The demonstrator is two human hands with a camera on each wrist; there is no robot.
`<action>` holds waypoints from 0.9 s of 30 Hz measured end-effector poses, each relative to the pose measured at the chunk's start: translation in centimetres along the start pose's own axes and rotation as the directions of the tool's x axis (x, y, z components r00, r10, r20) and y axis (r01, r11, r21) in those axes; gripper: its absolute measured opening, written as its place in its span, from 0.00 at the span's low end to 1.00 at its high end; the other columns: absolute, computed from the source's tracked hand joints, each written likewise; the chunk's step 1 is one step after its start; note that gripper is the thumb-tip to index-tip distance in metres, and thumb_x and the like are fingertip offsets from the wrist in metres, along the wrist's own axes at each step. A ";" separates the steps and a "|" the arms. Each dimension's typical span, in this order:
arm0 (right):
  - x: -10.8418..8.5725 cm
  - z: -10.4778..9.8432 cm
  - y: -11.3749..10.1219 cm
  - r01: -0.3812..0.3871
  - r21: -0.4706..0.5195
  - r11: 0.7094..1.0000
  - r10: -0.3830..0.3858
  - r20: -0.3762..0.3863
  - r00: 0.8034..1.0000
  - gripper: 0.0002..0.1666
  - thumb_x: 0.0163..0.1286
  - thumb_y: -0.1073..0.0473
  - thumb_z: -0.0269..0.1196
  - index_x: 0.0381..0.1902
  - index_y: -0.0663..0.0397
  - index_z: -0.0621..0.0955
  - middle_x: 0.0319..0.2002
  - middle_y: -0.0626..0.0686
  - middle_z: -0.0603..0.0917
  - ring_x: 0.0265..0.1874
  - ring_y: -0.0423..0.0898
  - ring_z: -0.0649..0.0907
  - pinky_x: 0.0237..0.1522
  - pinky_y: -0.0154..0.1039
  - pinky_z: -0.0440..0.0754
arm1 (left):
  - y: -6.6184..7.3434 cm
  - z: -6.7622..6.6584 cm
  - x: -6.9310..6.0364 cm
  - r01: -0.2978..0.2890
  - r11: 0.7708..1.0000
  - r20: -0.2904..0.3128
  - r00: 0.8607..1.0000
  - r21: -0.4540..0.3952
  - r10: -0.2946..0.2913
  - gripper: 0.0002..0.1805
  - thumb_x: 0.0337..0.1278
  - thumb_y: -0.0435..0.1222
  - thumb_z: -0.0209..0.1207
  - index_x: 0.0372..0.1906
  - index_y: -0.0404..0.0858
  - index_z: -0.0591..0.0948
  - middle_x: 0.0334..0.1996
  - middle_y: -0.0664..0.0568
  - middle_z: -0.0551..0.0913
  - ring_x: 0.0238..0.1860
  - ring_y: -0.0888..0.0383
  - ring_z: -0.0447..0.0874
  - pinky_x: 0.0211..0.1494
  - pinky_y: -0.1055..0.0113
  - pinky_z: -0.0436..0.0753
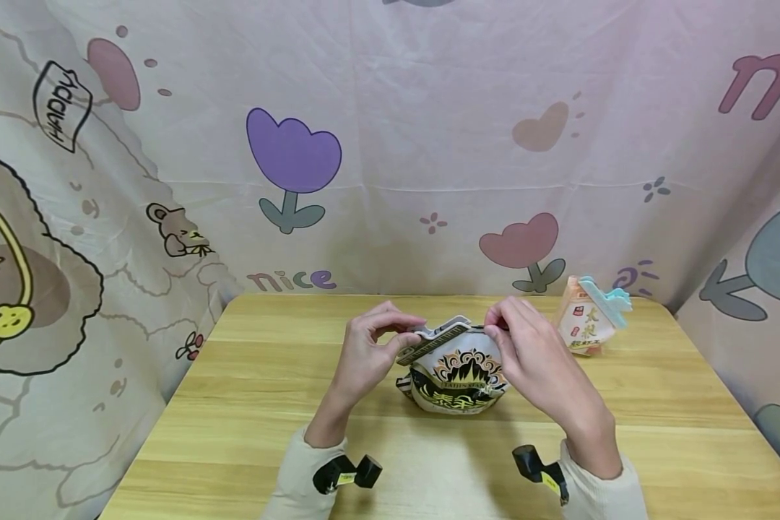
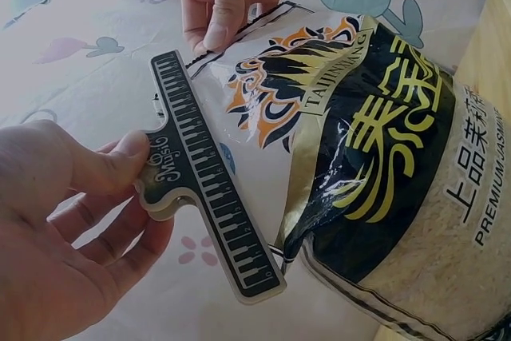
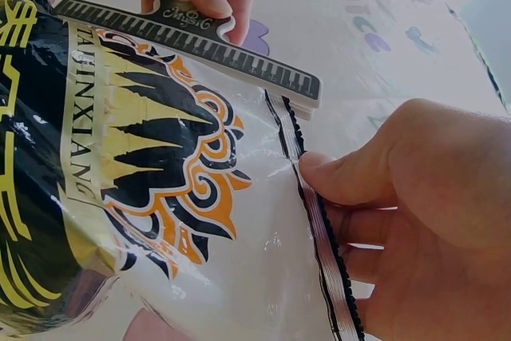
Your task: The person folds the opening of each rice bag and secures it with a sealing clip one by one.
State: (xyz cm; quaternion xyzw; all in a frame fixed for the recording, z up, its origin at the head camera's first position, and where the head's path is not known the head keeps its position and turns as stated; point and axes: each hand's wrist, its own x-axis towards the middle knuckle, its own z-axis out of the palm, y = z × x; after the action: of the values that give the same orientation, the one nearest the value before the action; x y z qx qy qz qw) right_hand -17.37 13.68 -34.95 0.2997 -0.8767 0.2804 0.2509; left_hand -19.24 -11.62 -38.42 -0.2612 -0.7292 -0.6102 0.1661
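A rice bag [image 1: 464,390] with a black and gold label stands on the wooden table. My left hand [image 1: 370,350] pinches the handles of a bag clip [image 1: 432,344] printed with piano keys, thumb on one handle and fingers behind. In the left wrist view, the clip [image 2: 211,177] lies slantwise across one side of the bag's upper part; whether it bites on the film I cannot tell. My right hand [image 1: 546,365] pinches the bag's top seam, thumb in front, as the right wrist view shows. Rice grains show through the lower bag [image 2: 471,229].
A smaller orange and white packet [image 1: 578,321] stands at the back right of the table [image 1: 279,361]. A light blue clip [image 1: 607,300] sits on its top. A printed cloth [image 1: 390,144] hangs behind the table and along its sides.
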 end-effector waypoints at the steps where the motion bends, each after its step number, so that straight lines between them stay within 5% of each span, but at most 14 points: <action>1: 0.0 0.0 0.0 -0.001 0.000 1.000 0.001 0.000 1.000 0.12 0.69 0.75 0.63 0.38 0.54 0.76 0.34 0.46 0.75 0.33 0.40 0.73 0.33 0.36 0.74 | 0.0 0.0 0.0 0.000 1.000 0.002 1.000 0.001 0.000 0.10 0.53 0.24 0.71 0.42 0.33 0.90 0.35 0.50 0.85 0.39 0.54 0.83 0.48 0.63 0.86; 27: 0.0 -0.1 0.1 -0.020 0.012 1.000 0.020 -0.003 1.000 0.09 0.70 0.71 0.64 0.39 0.53 0.77 0.35 0.46 0.77 0.34 0.40 0.74 0.33 0.35 0.76 | -0.4 -0.4 0.2 0.046 0.999 0.081 0.996 -0.016 -0.044 0.13 0.57 0.24 0.69 0.48 0.32 0.88 0.43 0.47 0.85 0.46 0.51 0.84 0.58 0.59 0.83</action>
State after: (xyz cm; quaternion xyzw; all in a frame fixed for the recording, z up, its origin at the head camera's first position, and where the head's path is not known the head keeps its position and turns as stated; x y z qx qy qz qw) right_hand -17.36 13.82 -34.92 0.2920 -0.8775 0.2886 0.2479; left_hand -19.66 -12.00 -38.52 -0.2706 -0.7354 -0.6095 0.1205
